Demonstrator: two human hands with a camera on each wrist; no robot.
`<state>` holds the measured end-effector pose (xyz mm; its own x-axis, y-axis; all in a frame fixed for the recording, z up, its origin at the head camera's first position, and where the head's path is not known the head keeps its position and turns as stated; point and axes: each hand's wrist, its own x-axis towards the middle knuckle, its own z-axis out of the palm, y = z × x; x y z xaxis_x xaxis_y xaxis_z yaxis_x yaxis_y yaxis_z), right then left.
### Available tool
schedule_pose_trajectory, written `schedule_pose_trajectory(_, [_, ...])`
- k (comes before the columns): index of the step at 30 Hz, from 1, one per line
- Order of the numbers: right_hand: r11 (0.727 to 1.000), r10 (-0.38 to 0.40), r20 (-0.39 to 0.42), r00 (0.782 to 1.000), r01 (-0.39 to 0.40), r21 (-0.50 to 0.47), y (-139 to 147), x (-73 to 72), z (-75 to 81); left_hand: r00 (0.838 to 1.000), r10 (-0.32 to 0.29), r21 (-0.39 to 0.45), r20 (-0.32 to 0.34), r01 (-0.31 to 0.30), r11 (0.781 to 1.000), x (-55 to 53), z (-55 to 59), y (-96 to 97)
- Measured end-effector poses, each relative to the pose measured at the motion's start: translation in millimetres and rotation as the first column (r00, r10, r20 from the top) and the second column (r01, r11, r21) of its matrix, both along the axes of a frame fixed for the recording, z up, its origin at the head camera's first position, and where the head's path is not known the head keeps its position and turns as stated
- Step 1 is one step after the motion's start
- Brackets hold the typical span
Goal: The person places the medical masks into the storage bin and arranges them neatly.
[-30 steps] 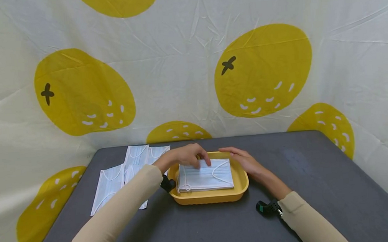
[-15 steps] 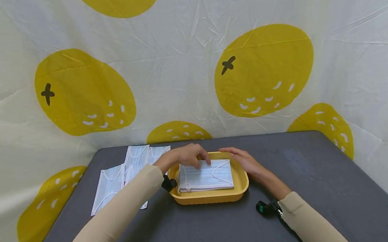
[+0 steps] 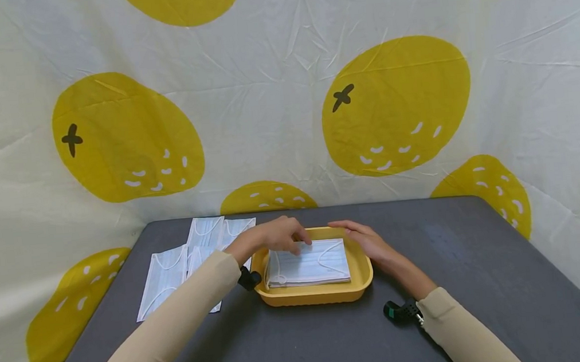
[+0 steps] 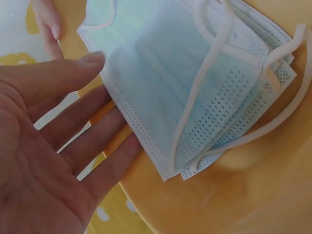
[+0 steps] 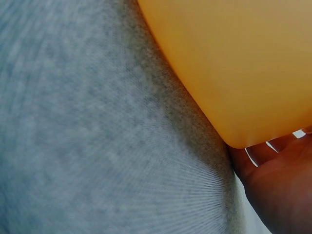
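Observation:
A stack of pale blue face masks (image 3: 307, 264) with white ear loops lies in a yellow tray (image 3: 313, 297) in the head view. My left hand (image 3: 283, 234) is over the far left part of the stack. In the left wrist view its fingers (image 4: 100, 146) reach the edge of the masks (image 4: 165, 83), with the thumb apart from them; nothing is pinched. My right hand (image 3: 370, 242) rests with extended fingers against the tray's far right corner. In the right wrist view that hand (image 5: 282, 180) touches the tray's outer wall (image 5: 234, 73), partly hidden behind it.
Several more face masks (image 3: 163, 278) lie spread on the dark grey table (image 3: 304, 346) left of the tray, partly covered by the left sleeve (image 3: 173, 323). A white curtain (image 3: 264, 120) with yellow fruit prints hangs behind the table.
My left hand has drawn slightly left, and its fingertips have shifted off the middle of the top mask. The right hand, tray and masks have stayed in place.

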<state>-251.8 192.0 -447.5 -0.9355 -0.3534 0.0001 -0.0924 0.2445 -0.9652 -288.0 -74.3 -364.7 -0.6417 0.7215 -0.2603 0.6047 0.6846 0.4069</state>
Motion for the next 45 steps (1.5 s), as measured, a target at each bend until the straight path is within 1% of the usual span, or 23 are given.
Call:
schedule_pose_trajectory(3, [1.000,-0.002,0.012,1.000,0.003,-0.014,0,-0.1,0.0,1.000,0.011,0.052,0.005,-0.012,0.999,2.4,2.0,-1.9])
schedule_pose_trajectory(6, [1.000,0.006,0.004,1.000,-0.006,-0.026,1,-0.1,-0.5,1.000,0.023,0.098,0.006,-0.023,0.995,3.5,3.4,-4.6])
schedule_pose_trajectory(10, [1.000,0.006,-0.013,1.000,-0.006,-0.021,1,-1.3,-1.5,1.000,0.021,0.156,-0.020,-0.018,0.988,2.5,2.9,-10.7])
schedule_pose_trajectory(12, [1.000,0.009,-0.019,1.000,-0.009,-0.021,1,-1.8,-1.9,0.999,0.014,0.203,-0.031,-0.007,0.979,2.1,2.4,-15.6])
schedule_pose_trajectory(14, [0.999,0.015,-0.018,1.000,-0.016,-0.034,0,-2.0,-2.0,0.999,0.025,0.263,-0.027,-0.017,0.965,3.5,2.8,-22.1])
schedule_pose_trajectory(16, [0.999,0.023,-0.017,1.000,-0.024,-0.048,0,-2.0,-2.0,0.999,0.052,0.335,-0.012,-0.045,0.941,6.0,3.4,-30.2])
schedule_pose_trajectory(18, [0.998,0.031,-0.019,0.999,-0.032,-0.058,0,-2.6,-2.2,0.995,0.098,0.416,0.012,-0.094,0.905,9.0,4.0,-39.9])
schedule_pose_trajectory(21, [0.998,0.035,-0.030,0.999,-0.036,-0.056,0,-3.5,-2.4,0.982,0.183,0.526,0.051,-0.182,0.831,15.3,4.5,-56.4])
schedule_pose_trajectory(23, [0.998,0.035,-0.036,0.999,-0.037,-0.051,0,-4.0,-2.5,0.968,0.238,0.584,0.080,-0.240,0.775,20.6,3.7,-68.7])
schedule_pose_trajectory(25, [0.998,0.033,-0.037,0.999,-0.034,-0.045,1,-4.4,-2.5,0.950,0.292,0.626,0.112,-0.296,0.721,26.7,1.9,-81.7])
schedule_pose_trajectory(28, [0.999,0.033,-0.038,0.999,-0.034,-0.039,2,-5.0,-2.8,0.922,0.363,0.671,0.138,-0.356,0.650,35.8,-3.0,-101.3])
schedule_pose_trajectory(31, [0.999,0.031,-0.041,0.999,-0.032,-0.031,3,-5.2,-3.0,0.897,0.421,0.705,0.138,-0.387,0.594,43.0,-9.9,-121.7])
schedule_pose_trajectory(35, [0.999,0.029,-0.044,0.999,-0.030,-0.027,5,-5.3,-3.3,0.853,0.501,0.738,0.142,-0.429,0.520,49.8,-20.7,-151.5])
schedule_pose_trajectory(36, [0.999,0.032,-0.045,0.999,-0.033,-0.028,5,-5.6,-3.4,0.839,0.524,0.745,0.146,-0.442,0.500,51.3,-23.7,-160.0])
schedule_pose_trajectory(38, [0.999,0.039,-0.045,0.998,-0.041,-0.032,5,-6.2,-3.7,0.807,0.573,0.752,0.146,-0.466,0.466,54.0,-30.4,-177.1])
schedule_pose_trajectory(40, [0.998,0.044,-0.047,0.998,-0.046,-0.036,5,-7.0,-4.2,0.769,0.622,0.752,0.150,-0.497,0.433,56.6,-37.1,-194.2])
schedule_pose_trajectory(43, [0.998,0.043,-0.043,0.998,-0.045,-0.044,4,-7.5,-4.9,0.698,0.701,0.735,0.149,-0.552,0.393,58.6,-45.5,-216.6])
schedule_pose_trajectory(45, [0.998,0.040,-0.040,0.998,-0.041,-0.046,3,-7.4,-5.4,0.647,0.748,0.719,0.147,-0.589,0.368,59.1,-49.5,-228.5])
